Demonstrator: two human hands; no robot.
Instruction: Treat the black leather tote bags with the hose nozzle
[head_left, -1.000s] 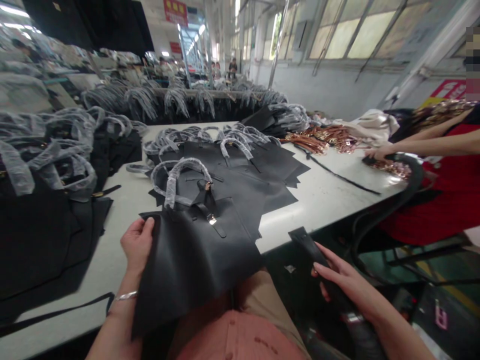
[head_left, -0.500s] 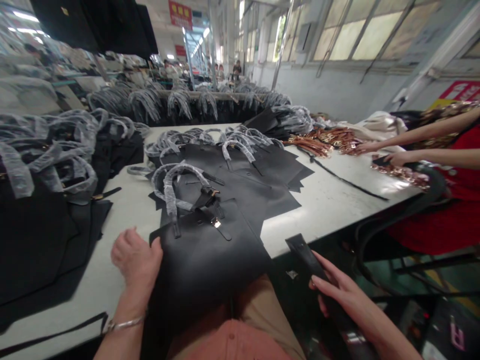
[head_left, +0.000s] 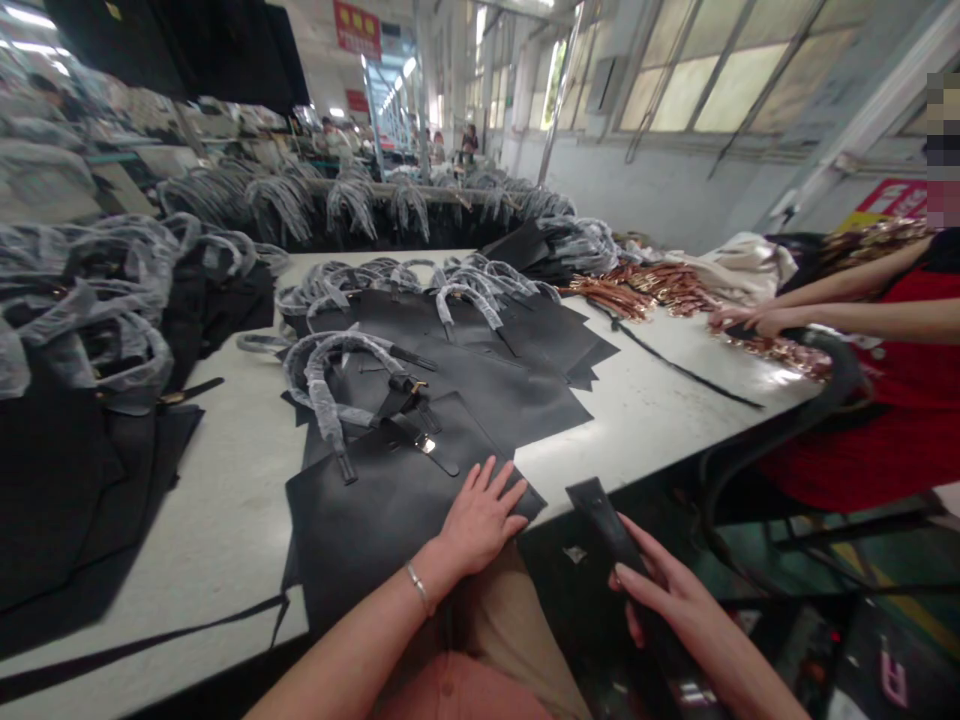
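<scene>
My left hand (head_left: 481, 518) lies flat with its fingers spread on the right part of a black leather bag panel (head_left: 360, 535) at the table's front edge. The panel has a plastic-wrapped handle (head_left: 321, 390) and a strap tab with a shiny gold-coloured buckle (head_left: 426, 443). Off the table to the right, my right hand (head_left: 664, 585) is closed around a long, flat black leather strip (head_left: 604, 520). The strip's wide end points up and away; its lower part runs down out of view. Behind the front panel lie more overlapping black panels (head_left: 502, 385) with wrapped handles.
On the left is a pile of black bag pieces (head_left: 67, 480) with wrapped handles. A thin black strap (head_left: 150, 645) lies at the front left. Brown straps (head_left: 622, 293) are heaped at the far right, where a co-worker's hands (head_left: 765, 318) work over shiny pieces.
My left hand has moved from the panel's left side to its right part and now lies flat on it. My right hand still holds the strip. The co-worker's hands have come closer together.
</scene>
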